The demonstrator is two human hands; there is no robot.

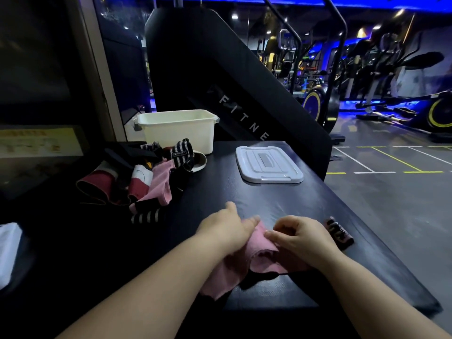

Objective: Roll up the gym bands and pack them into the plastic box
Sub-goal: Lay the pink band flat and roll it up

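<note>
A pink gym band [259,258] lies on the black padded bench near its front edge. My left hand [225,231] rests on the band's left part with fingers fairly straight. My right hand [298,236] pinches the band's top edge with curled fingers. A dark patterned piece [338,233], maybe a rolled band, lies just right of my right hand. A pile of loose bands [146,182] in pink, red, black and striped cloth sits at the bench's left. The open cream plastic box [178,130] stands behind the pile.
The box's grey lid [267,165] lies flat on the black bench [305,204] to the right of the box. A large black fitness machine [220,69] rises behind. The bench's right edge drops to the gym floor [391,192]. A white object [8,250] sits far left.
</note>
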